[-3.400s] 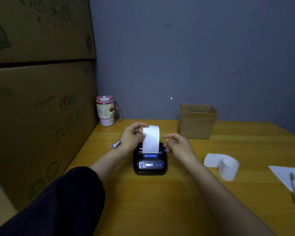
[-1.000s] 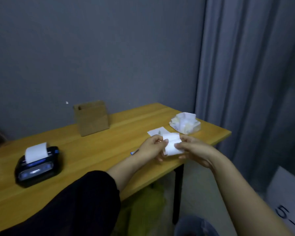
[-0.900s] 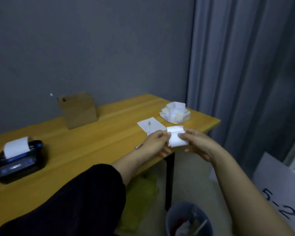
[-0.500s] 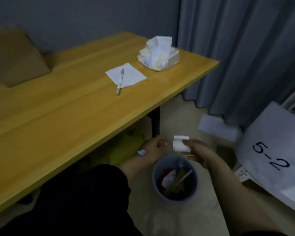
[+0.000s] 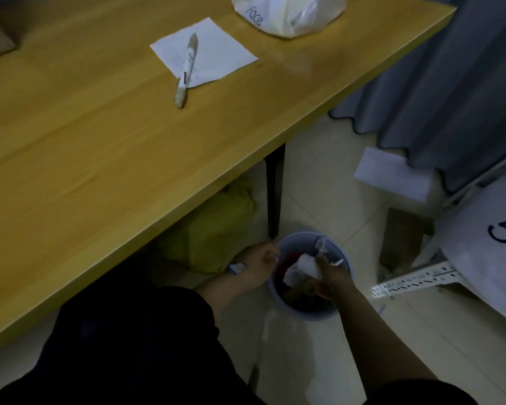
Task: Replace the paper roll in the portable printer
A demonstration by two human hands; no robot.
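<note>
A pen (image 5: 187, 65) lies across a white paper sheet (image 5: 213, 51) on the desk (image 5: 85, 147), near a tissue pack (image 5: 289, 13); a yellow-green bag (image 5: 216, 232) sits underneath.

Tissue pack (image 5: 286, 13) cropped at 12 o'clock; numbered sheet (image 5: 497, 252) cropped at 3; bin (image 5: 310, 312) contents indistinct.

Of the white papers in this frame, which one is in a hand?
The crumpled white paper pinched in the right hand over the blue bin. The flat square sheet lies on the table under a pen, untouched.
</note>
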